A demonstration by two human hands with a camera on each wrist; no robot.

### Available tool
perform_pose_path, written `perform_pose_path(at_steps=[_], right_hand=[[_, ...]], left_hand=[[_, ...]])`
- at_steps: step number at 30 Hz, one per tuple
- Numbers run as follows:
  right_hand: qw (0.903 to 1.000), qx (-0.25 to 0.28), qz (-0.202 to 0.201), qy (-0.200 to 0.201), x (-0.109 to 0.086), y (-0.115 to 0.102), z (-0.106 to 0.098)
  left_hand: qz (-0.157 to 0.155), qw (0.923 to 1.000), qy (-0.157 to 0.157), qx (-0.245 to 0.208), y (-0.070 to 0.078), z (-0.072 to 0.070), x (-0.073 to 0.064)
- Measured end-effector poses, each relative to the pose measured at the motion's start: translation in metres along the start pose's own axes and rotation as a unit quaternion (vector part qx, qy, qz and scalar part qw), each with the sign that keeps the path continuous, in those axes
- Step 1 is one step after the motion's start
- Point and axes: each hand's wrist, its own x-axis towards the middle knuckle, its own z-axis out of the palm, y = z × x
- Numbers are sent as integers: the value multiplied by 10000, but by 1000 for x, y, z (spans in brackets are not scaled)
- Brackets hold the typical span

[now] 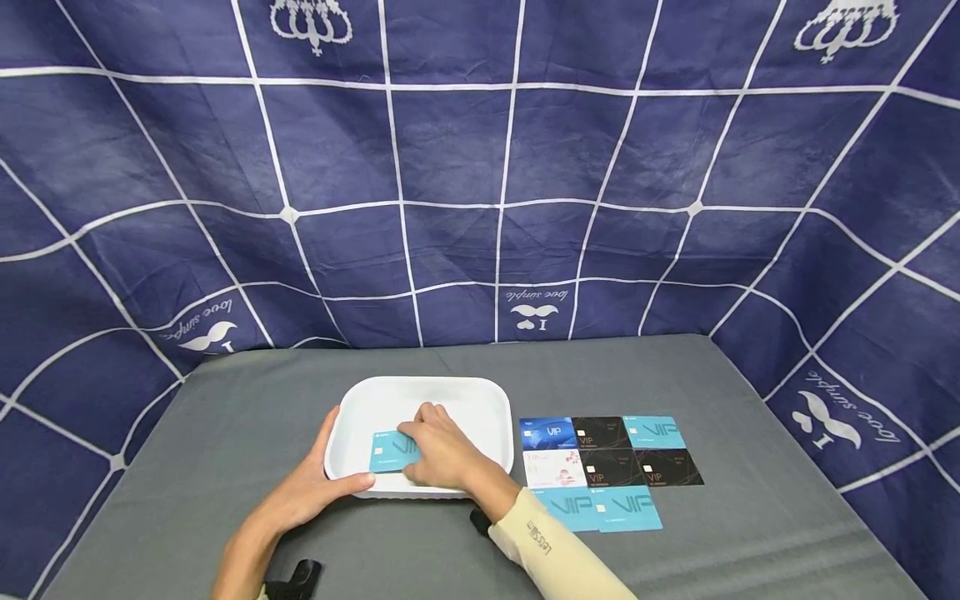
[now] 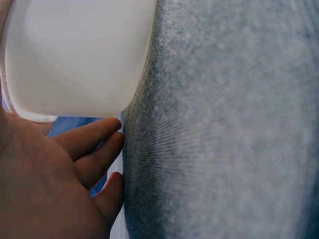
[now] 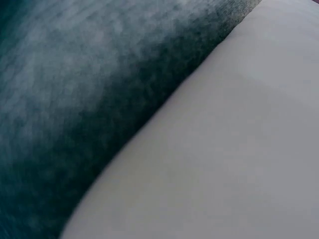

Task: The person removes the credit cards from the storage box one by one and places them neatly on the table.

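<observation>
A white tray (image 1: 480, 417) sits on the grey cloth, and its outer wall (image 2: 79, 59) fills the upper left of the left wrist view. My left hand (image 1: 311, 483) holds the tray's near left corner, thumb along the front side and fingers along the left side. Inside the tray a teal VIP card (image 1: 388, 454) lies towards the front left. My right hand (image 1: 446, 450) reaches in over the front right and grips this card by its right part, thumb at the near edge and a finger at the far edge. The hand covers the card's right end.
Right of the tray, several cards lie in rows: a blue card (image 1: 547, 433), a black card (image 1: 600, 432), a teal card (image 1: 654, 432), a white floral card (image 1: 553, 468) and others. A blue checked curtain (image 1: 450, 167) hangs behind the grey cloth (image 1: 247, 400).
</observation>
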Motion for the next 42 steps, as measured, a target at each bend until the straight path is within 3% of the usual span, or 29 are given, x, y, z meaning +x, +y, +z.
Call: perform_pose_path(at_steps=[14,20,29,35,42], right_hand=[[9967,778,151,193,-7,7,-4],[9879,1504,288,231,-15,12,-15],[9809,1936,194,65,-46,32,-48],[9725,2296,343,-171,-71,32,-67],[9778,2056,349,-193,-100,37,-81]], left_hand=[[-82,9999,-60,-110,-1,5,3],[-53,9999,-35,-140,-1,6,3],[-119,9999,16,-118,1,4,4],[-203,9998,17,-77,3,2,1],[-84,9999,46,-144,1,1,0]])
